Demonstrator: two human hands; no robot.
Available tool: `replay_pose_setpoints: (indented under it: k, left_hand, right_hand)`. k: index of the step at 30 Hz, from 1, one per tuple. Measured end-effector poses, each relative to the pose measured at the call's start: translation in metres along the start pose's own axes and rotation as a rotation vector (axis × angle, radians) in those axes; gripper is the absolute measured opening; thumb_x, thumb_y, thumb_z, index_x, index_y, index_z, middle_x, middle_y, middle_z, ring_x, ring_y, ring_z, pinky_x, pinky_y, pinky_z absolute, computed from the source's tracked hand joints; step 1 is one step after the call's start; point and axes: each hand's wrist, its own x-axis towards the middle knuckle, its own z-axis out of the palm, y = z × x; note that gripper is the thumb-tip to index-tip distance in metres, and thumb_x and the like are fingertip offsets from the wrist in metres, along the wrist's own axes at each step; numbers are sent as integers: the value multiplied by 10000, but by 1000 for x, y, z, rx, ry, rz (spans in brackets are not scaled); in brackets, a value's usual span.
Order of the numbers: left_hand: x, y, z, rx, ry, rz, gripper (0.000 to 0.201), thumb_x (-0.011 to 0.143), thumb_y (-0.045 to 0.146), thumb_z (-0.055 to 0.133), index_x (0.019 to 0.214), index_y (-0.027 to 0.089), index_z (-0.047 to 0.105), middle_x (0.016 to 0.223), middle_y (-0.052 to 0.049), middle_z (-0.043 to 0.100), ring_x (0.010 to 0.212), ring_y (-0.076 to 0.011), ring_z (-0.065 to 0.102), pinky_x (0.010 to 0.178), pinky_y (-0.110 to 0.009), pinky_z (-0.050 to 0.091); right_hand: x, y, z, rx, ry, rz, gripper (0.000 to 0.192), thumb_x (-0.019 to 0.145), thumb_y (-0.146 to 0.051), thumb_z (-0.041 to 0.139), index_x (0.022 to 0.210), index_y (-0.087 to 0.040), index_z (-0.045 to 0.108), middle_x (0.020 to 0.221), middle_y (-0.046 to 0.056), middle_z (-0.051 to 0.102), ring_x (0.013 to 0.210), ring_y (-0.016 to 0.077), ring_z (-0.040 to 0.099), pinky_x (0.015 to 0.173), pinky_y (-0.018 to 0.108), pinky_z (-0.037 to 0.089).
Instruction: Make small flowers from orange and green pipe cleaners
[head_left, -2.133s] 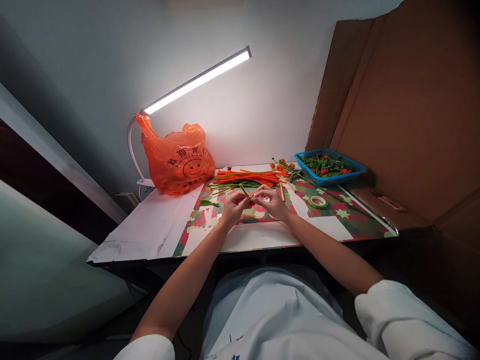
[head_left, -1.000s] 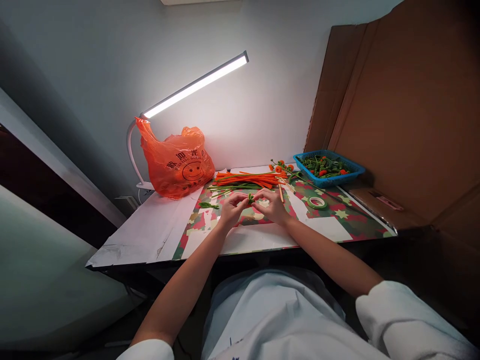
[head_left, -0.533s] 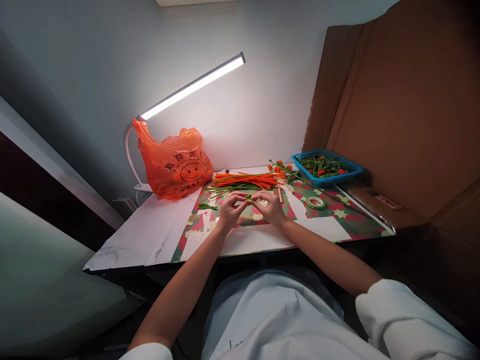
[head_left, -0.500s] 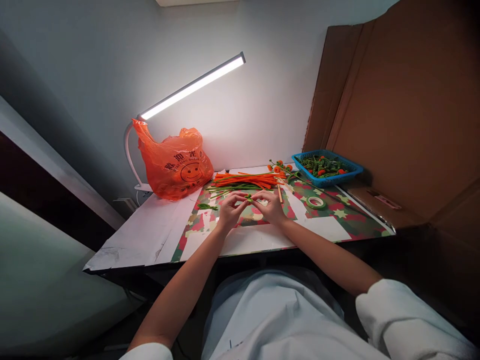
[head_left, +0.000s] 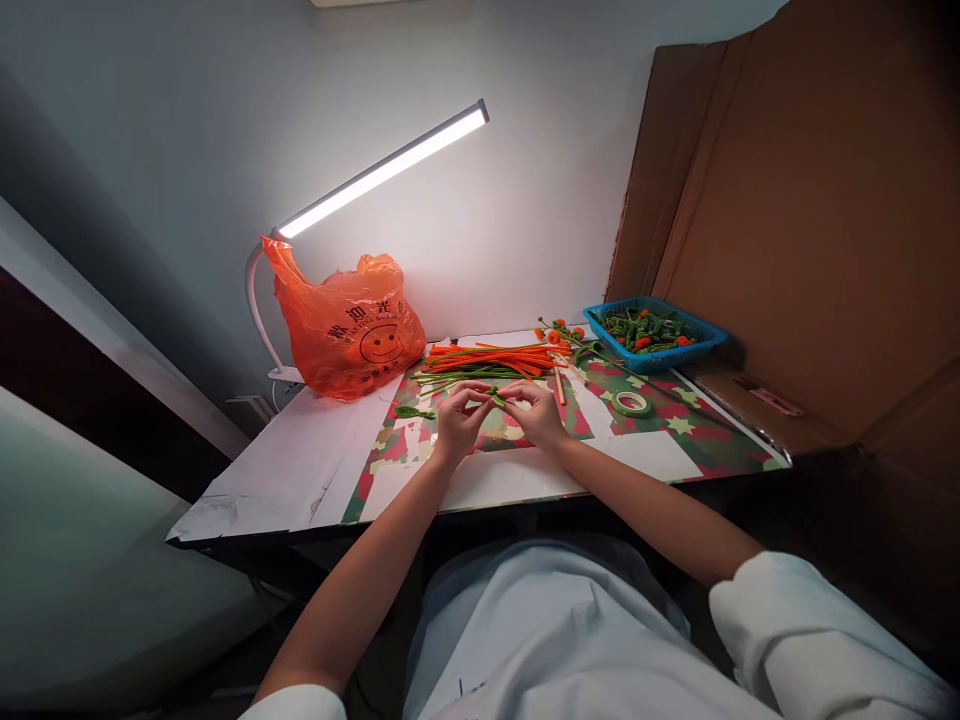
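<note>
While both hands hovered over the middle of the patterned mat [head_left: 675, 440], the left hand [head_left: 457, 420] and right hand [head_left: 534, 412] were pinched together on one small green pipe-cleaner piece [head_left: 495, 397], fingertips closed on it from either side. Against two seconds before, the long green tail that had stuck up toward 12 o'clock was gone; the piece now looked curled into a tight bit between the fingers, though it was too small to read its exact shape. By that sign the bending of this piece seemed well along. The hands themselves had barely shifted.

At 12 o'clock from the hands lay a bundle of orange and green pipe cleaners [head_left: 491, 360]. At 9 o'clock a finished-looking green leaf shape [head_left: 415, 411] rested on the mat. At 3 o'clock sat a roll of green tape [head_left: 631, 403], and at 2 o'clock a blue basket [head_left: 709, 343] held green and red pieces, with small orange flower stems [head_left: 561, 335] just beside it. An orange plastic bag [head_left: 346, 322] stood at 10 o'clock under a lit bar lamp [head_left: 386, 167]. Brown cardboard [head_left: 810, 220] walled off the right side, and a plain pale wall closed the back.
</note>
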Motion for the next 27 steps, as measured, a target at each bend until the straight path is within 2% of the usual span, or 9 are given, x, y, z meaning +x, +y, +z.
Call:
replay_pose_setpoints:
  k: [4, 8, 13, 17, 21, 27]
  left_hand:
    - [1, 1, 0, -65, -10, -52, 209, 730, 377, 740, 712, 175, 690, 935, -87, 641, 936, -203, 619, 645, -279, 565]
    - [1, 2, 1, -200, -52, -166, 251, 721, 404, 742, 719, 160, 680, 1012, -86, 638, 935, -198, 634, 711, -315, 589]
    - [1, 2, -1, -319, -122, -264, 300, 681, 404, 782, 814, 167, 654, 825, -27, 639, 774, -143, 643, 718, -324, 601]
    - [2, 2, -2, -298, -188, -209, 284, 691, 402, 778, 807, 170, 662, 826, -23, 601, 751, -127, 622, 661, -283, 602]
    - [2, 0, -2, -266, -149, -101, 258, 691, 381, 779, 762, 171, 647, 868, -28, 561, 775, -128, 597, 609, -257, 600]
    - [-1, 0, -3, -191, -219, -78, 227, 753, 381, 720, 810, 178, 637, 972, -47, 536, 836, -135, 590, 597, -239, 605]
  right_hand:
    - [2, -3, -1, -42, 32, -65, 216, 769, -443, 708, 779, -229, 736, 821, 58, 690, 825, 202, 631, 769, 367, 504]
    - [2, -5, -5, -74, 2, -151, 178, 812, -408, 673, 805, -241, 736, 835, 54, 680, 843, 202, 629, 779, 369, 510]
    - [0, -7, -10, -122, -50, -208, 175, 863, -385, 615, 846, -260, 736, 874, 63, 663, 859, 205, 616, 770, 378, 514]
    - [0, -8, -12, -155, -88, -225, 195, 874, -398, 599, 858, -261, 736, 875, 65, 653, 859, 208, 605, 777, 388, 506]
    - [0, -9, -13, -176, -90, -241, 185, 880, -391, 594, 865, -272, 735, 869, 60, 653, 863, 209, 597, 790, 390, 499]
    - [1, -11, -16, -206, -113, -283, 183, 891, -372, 579, 859, -280, 735, 870, 64, 628, 872, 214, 571, 782, 388, 491]
